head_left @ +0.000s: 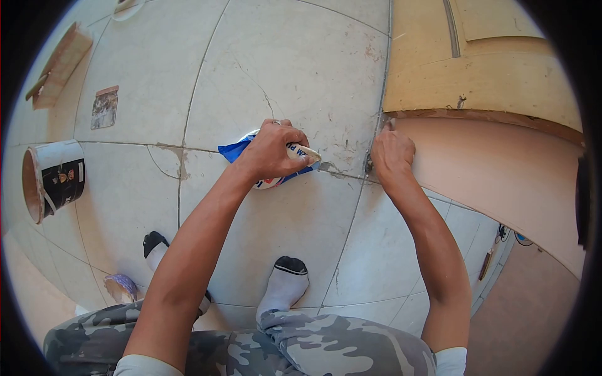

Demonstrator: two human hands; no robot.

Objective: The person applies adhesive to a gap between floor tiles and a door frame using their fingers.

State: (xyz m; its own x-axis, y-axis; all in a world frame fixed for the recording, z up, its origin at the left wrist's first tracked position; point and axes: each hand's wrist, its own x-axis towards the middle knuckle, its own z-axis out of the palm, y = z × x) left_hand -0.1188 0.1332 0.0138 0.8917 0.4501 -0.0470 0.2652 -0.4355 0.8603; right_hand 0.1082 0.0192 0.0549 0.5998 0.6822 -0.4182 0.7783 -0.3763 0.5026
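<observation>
My left hand [276, 149] is closed around the gathered top of a blue and white plastic bag [233, 150] just above the floor tiles. Printed letters show on the bag beside my thumb; its contents are hidden. At the lower corner of the yellow door [483, 84], my right hand [394, 153] has its fingers curled in, with one fingertip reaching the corner where the door's bottom edge meets the tile joint. Whether anything small sits in those fingers is hidden. Rough grey filler [329, 168] marks the tile joint between my hands.
To the left lie a tipped bucket [61, 178] with a dark label, a flat scraper blade [105, 108] and a long open container [63, 66]. A small purple-rimmed bowl [120, 287] is near my socked foot [285, 285]. A tool with a brown handle [485, 266] lies at right.
</observation>
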